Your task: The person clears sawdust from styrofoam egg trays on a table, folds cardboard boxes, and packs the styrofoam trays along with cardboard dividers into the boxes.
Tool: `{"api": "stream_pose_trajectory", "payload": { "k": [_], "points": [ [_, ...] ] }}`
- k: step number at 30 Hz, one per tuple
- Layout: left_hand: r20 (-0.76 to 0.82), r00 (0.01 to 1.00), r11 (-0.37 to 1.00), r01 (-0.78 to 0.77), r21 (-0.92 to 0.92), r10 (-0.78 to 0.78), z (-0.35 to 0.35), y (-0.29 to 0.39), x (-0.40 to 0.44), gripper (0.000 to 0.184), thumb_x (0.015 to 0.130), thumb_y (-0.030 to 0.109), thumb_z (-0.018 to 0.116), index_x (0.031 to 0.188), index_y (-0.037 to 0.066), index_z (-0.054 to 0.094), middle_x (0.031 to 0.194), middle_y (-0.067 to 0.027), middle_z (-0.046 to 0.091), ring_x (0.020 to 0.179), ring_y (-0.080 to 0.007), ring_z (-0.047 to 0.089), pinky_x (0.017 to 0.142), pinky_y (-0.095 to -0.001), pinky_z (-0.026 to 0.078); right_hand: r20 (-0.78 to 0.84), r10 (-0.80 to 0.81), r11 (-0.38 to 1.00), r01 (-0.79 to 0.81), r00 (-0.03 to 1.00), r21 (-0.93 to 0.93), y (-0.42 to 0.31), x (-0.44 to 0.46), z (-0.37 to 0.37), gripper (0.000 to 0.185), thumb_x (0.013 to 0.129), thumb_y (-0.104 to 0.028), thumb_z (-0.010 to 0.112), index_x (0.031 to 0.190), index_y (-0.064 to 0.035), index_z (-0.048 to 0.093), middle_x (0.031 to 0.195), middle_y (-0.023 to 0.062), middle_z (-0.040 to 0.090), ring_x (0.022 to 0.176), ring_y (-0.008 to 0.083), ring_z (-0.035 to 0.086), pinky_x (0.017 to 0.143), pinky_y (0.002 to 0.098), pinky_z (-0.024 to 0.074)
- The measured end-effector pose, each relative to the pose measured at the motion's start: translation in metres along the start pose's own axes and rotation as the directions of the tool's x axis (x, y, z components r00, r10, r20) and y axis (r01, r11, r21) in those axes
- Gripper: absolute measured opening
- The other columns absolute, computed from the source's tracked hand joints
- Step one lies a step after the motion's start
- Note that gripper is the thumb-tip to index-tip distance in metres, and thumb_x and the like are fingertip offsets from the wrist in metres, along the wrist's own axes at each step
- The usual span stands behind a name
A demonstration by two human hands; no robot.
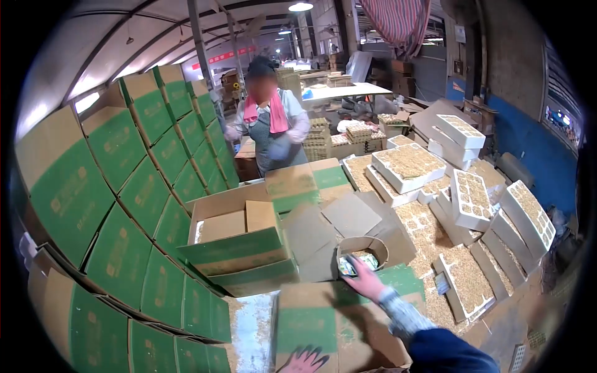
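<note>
My right hand (364,278) reaches to the near rim of a small round cardboard container (384,250), its fingertips over small packets (368,258) inside. Those fingers are partly dark and spread, and nothing is seen held in them. Low in the view, my left hand (303,360) has its fingers spread over a green and brown cardboard box (305,323). Left of the container stands an open green carton (242,253) with brown flaps up.
Stacked green cartons (118,248) form a wall at the left. White foam trays (407,163) filled with tan grain-like material lie at the right, with loose material around them. A co-worker (273,121) stands beyond the boxes, beside the stack.
</note>
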State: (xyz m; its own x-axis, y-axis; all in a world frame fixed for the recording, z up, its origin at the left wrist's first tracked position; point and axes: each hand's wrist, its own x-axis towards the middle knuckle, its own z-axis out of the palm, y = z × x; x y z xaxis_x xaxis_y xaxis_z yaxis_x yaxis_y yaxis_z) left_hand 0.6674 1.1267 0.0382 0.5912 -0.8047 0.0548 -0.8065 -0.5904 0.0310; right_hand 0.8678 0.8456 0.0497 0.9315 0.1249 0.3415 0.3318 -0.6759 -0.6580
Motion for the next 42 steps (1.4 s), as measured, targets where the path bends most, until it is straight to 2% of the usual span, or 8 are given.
{"api": "stream_pose_trajectory", "payload": {
  "k": [6, 13, 18, 24, 26, 30, 36, 42],
  "points": [
    [0.416, 0.908, 0.995, 0.002, 0.096, -0.042, -0.033, 0.026, -0.001, 0.059, 0.088, 0.035, 0.040, 0.139, 0.008, 0.030, 0.139, -0.0228, 0.033, 0.128, -0.0420, 0.031, 0.104, -0.0546, 0.026, 0.013, 0.778, 0.621, -0.766, 0.628, -0.170, 0.056, -0.293, -0.108, 0.079, 0.078, -0.035, 0.065, 0.137, 0.0018, 0.028, 0.136, 0.0230, 0.038, 0.125, 0.0365, 0.037, 0.103, 0.0425, 0.0310],
    [0.371, 0.875, 0.872, -0.109, -0.477, 0.312, -0.216, -0.017, 0.068, 0.081, 0.079, 0.038, 0.061, 0.141, 0.003, 0.021, 0.136, -0.0266, 0.035, 0.122, -0.0387, 0.041, 0.101, -0.0390, 0.035, -0.542, 0.530, 0.801, -0.174, 0.653, 0.573, -0.080, -0.174, -0.230, 0.043, 0.091, -0.017, 0.051, 0.130, -0.0010, 0.042, 0.098, 0.0087, 0.060, 0.080, 0.0127, 0.057, 0.067, 0.0238, 0.0492],
    [0.375, 0.849, 0.784, -0.072, -0.616, 0.372, -0.228, 0.033, 0.089, 0.076, 0.083, 0.038, 0.060, 0.139, 0.003, 0.024, 0.134, -0.0211, 0.040, 0.120, -0.0332, 0.044, 0.100, -0.0367, 0.035, -0.704, 0.349, 0.921, -0.088, 0.619, 0.379, -0.060, -0.120, -0.208, 0.066, 0.090, -0.017, 0.054, 0.142, -0.0006, 0.017, 0.148, 0.0173, 0.018, 0.137, 0.0236, 0.016, 0.110, 0.0310, 0.0156],
    [0.470, 0.879, -0.351, 0.415, -0.839, -0.083, -0.122, -0.053, 0.070, 0.034, 0.081, 0.018, 0.061, 0.110, 0.002, 0.052, 0.098, -0.0084, 0.056, 0.084, -0.0165, 0.057, 0.077, -0.0294, 0.048, -0.733, 0.423, 0.846, 0.057, 0.532, 0.530, -0.049, -0.142, -0.206, 0.064, 0.090, -0.015, 0.054, 0.141, 0.0012, 0.018, 0.144, 0.0154, 0.024, 0.132, 0.0229, 0.025, 0.109, 0.0346, 0.0199],
    [0.231, 0.971, -0.333, 0.198, -0.922, -0.064, -0.152, -0.027, 0.073, 0.035, 0.081, 0.017, 0.061, 0.111, 0.003, 0.051, 0.099, -0.0102, 0.055, 0.081, -0.0157, 0.058, 0.072, -0.0290, 0.049, -0.715, 0.470, 0.797, 0.100, 0.517, 0.596, -0.046, -0.127, -0.206, 0.064, 0.090, -0.013, 0.054, 0.141, 0.0014, 0.018, 0.144, 0.0149, 0.024, 0.131, 0.0226, 0.027, 0.108, 0.0349, 0.0239],
    [0.332, 0.943, 0.881, 0.185, -0.436, -0.033, -0.259, 0.081, 0.090, 0.085, 0.064, 0.040, 0.072, 0.134, 0.004, 0.038, 0.127, -0.0196, 0.046, 0.120, -0.0360, 0.042, 0.102, -0.0451, 0.032, -0.735, 0.220, 0.974, -0.109, 0.642, 0.197, -0.011, -0.099, -0.179, 0.034, 0.088, -0.008, 0.053, 0.122, -0.0094, 0.053, 0.141, 0.0245, 0.023, 0.127, 0.0405, 0.031, 0.105, 0.0416, 0.0301],
    [0.279, 0.959, 0.181, 0.265, -0.947, 0.057, -0.193, -0.030, 0.089, 0.076, 0.066, 0.014, 0.076, 0.132, 0.003, 0.038, 0.128, -0.0112, 0.047, 0.107, -0.0220, 0.051, 0.092, -0.0336, 0.041, -0.821, 0.237, 0.951, 0.048, 0.520, 0.306, -0.020, -0.097, -0.181, 0.058, 0.085, -0.012, 0.057, 0.137, -0.0068, 0.032, 0.135, 0.0229, 0.033, 0.127, 0.0342, 0.033, 0.105, 0.0389, 0.0287],
    [-0.326, 0.909, 0.504, -0.161, -0.849, -0.260, -0.205, -0.055, 0.069, 0.051, 0.072, 0.014, 0.073, 0.115, 0.001, 0.049, 0.104, -0.0113, 0.057, 0.095, -0.0193, 0.055, 0.085, -0.0364, 0.045, -0.737, 0.154, 0.843, 0.301, 0.658, 0.445, -0.089, -0.103, -0.214, 0.054, 0.076, -0.014, 0.064, 0.124, -0.0010, 0.043, 0.116, 0.0151, 0.049, 0.112, 0.0265, 0.046, 0.101, 0.0360, 0.0332]
  ]
}}
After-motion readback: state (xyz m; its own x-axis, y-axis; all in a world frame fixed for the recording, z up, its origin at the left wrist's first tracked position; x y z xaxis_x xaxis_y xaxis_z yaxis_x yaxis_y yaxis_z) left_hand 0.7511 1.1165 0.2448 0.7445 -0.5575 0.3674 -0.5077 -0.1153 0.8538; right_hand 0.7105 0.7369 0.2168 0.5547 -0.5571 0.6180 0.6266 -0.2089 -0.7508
